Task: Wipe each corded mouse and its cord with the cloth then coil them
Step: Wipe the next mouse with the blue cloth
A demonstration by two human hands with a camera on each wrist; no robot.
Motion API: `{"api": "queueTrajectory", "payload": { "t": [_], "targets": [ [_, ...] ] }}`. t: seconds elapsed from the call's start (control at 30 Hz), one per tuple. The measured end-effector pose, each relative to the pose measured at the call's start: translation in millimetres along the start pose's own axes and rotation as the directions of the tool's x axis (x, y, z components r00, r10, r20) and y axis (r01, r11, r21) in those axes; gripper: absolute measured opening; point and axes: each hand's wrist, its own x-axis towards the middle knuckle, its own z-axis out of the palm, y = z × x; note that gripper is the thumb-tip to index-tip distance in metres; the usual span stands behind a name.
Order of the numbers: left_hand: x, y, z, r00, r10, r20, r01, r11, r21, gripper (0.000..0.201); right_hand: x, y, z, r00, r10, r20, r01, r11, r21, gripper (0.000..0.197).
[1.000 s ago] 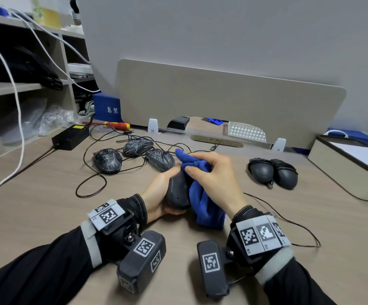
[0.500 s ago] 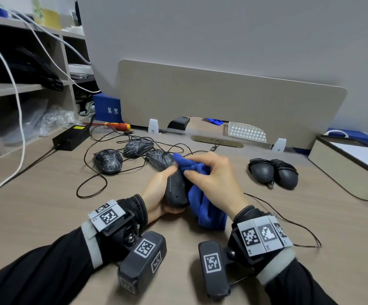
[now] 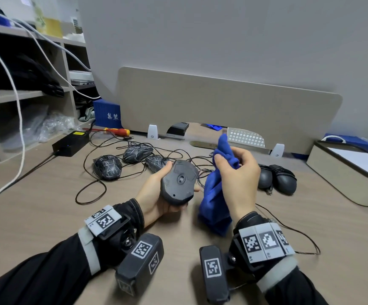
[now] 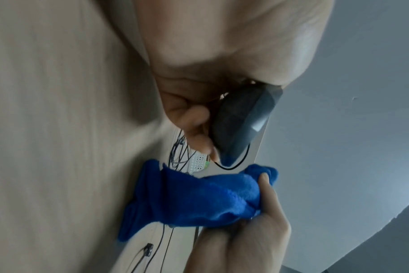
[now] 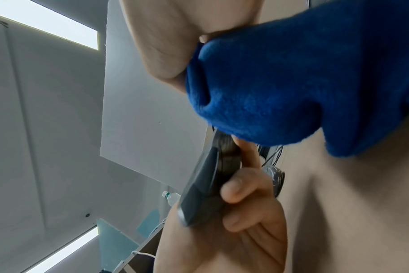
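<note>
The left hand (image 3: 154,201) holds the mouse (image 3: 178,182) above the desk (image 3: 35,216), underside up, fingers curled around it. At 3 o'clock, apart from it, the right hand (image 3: 237,181) clutches the blue cloth (image 3: 216,194).

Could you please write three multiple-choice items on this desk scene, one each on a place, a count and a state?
1. Where do the coiled mice lie?
A. right of the hands
B. on the shelf
C. in the box

2. How many mice with loose cords lie left of the held mouse?
A. one
B. three
C. five

3. How is the held mouse turned?
A. buttons up
B. underside up
C. flat on the desk

Answers: 1 A, the pair sits past the right hand, which holds the cloth. 2 B, three patterned mice show there. 3 B, its base faces up in the left hand.
</note>
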Motion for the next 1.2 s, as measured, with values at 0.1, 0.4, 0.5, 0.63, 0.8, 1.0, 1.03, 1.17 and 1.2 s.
{"api": "queueTrajectory", "payload": {
  "t": [0.1, 0.4, 0.5, 0.63, 0.8, 1.0, 1.03, 1.17, 1.2],
  "targets": [
    [-0.8, 3.7, -1.1, 0.999, 0.02, 0.05, -0.018, 0.999, -0.045, 0.057, -0.1, -2.8, -1.7, 1.0, -0.021, 0.02, 0.021, 0.999, 0.025, 0.022],
    [-7.8, 0.2, 9.9, 0.985, 0.168, 0.049, -0.168, 0.986, -0.007, 0.021, -4.7, 4.3, 6.2, 0.944, -0.029, 0.328, 0.1, 0.974, -0.203, 0.018],
    [-7.5, -0.2, 9.3, 0.982, 0.181, 0.048, -0.18, 0.983, -0.037, 0.017, -1.1, 3.0, -0.1, 0.975, -0.054, 0.216, 0.1, 0.973, -0.207, 0.017],
    [-8.9, 5.1, 2.7, 0.995, 0.016, 0.103, -0.007, 0.995, -0.096, 0.032, 0.1, -3.5, -3.9, 0.994, -0.058, 0.089, 0.059, 0.998, -0.009, 0.015],
    [-4.5, 7.7, -6.2, 0.983, -0.158, 0.094, 0.172, 0.97, -0.17, 0.045, -3.8, -11.0, -0.3, 0.973, -0.08, 0.216, 0.08, 0.997, 0.007, 0.02],
    [-1.8, 2.7, -4.5, 0.991, -0.107, 0.085, 0.115, 0.989, -0.096, 0.039, -8.3, -9.8, 3.4, 0.929, -0.069, 0.363, 0.114, 0.988, -0.106, 0.021],
    [-1.2, 2.4, -4.9, 0.993, -0.102, 0.063, 0.108, 0.988, -0.107, 0.038, -9.3, -11.0, 3.3, 0.907, -0.071, 0.415, 0.138, 0.981, -0.133, 0.022],
    [0.7, 5.4, -10.5, 0.995, -0.089, 0.038, 0.094, 0.981, -0.171, 0.025, -19.2, -18.9, 8.7, 0.769, -0.057, 0.636, 0.179, 0.975, -0.129, 0.023],
    [0.9, 5.3, -10.6, 0.994, -0.098, 0.046, 0.104, 0.98, -0.172, 0.025, -18.5, -17.7, 10.3, 0.78, -0.05, 0.624, 0.174, 0.975, -0.14, 0.021]
  ]
}}
